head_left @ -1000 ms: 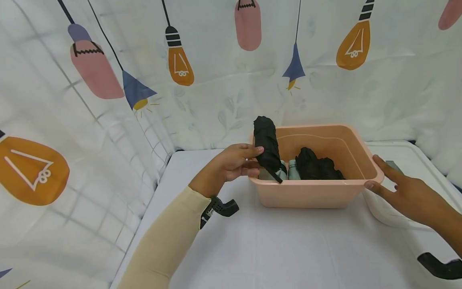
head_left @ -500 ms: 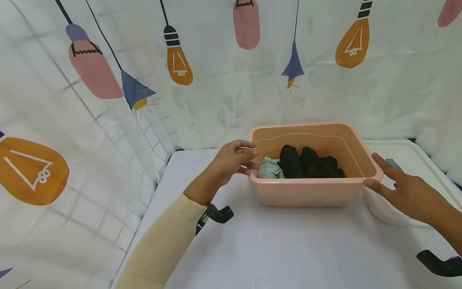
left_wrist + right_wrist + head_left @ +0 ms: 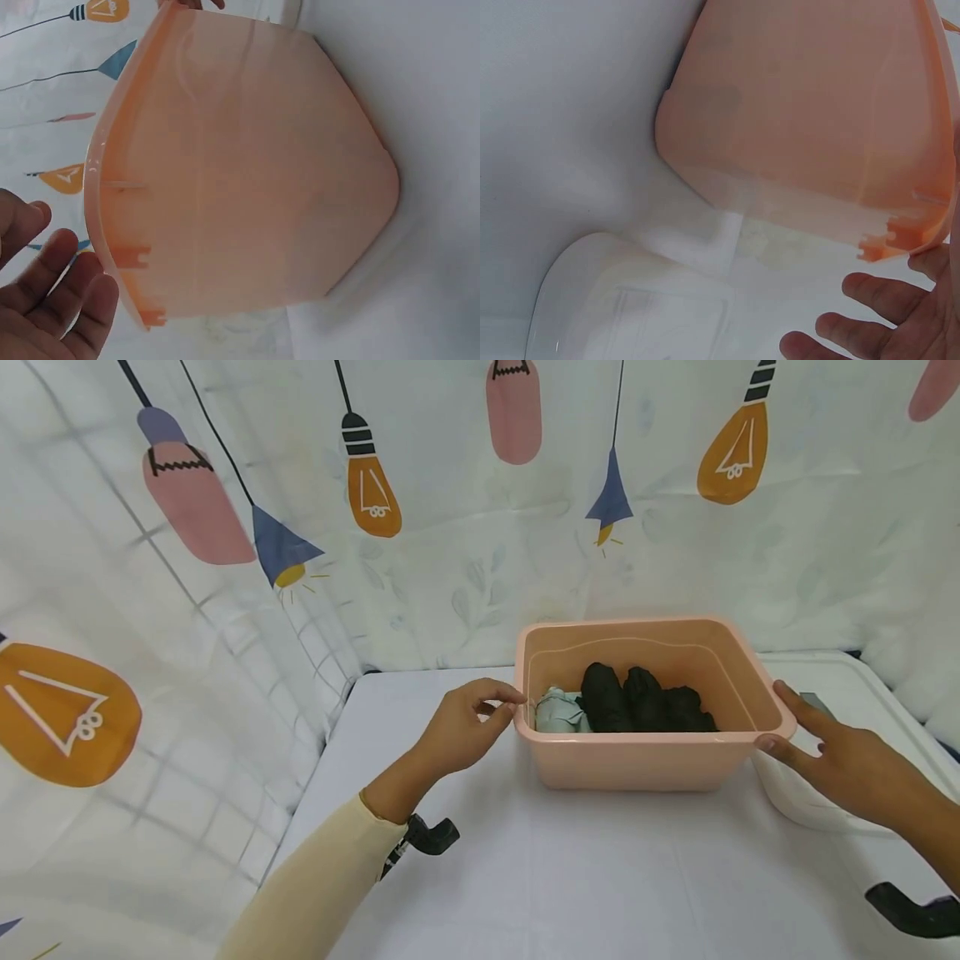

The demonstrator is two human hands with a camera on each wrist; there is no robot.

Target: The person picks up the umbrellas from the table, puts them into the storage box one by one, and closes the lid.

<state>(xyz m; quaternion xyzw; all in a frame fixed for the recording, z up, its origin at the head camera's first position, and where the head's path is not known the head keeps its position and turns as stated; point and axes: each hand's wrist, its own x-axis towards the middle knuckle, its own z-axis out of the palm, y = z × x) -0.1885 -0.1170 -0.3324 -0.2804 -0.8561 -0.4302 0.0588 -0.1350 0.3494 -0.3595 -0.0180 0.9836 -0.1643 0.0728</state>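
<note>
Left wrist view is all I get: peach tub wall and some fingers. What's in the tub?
Observer: The tub holds two black folded umbrellas and a pale green one at its left end.
Operator: Left hand holding anything?
Observer: No. The left hand hangs just outside the tub's left rim, fingers loosely curled, nothing in it.
Operator: Right hand?
Observer: The right hand lies open at the tub's right corner, thumb on the rim, above a white lid on the table.
</note>
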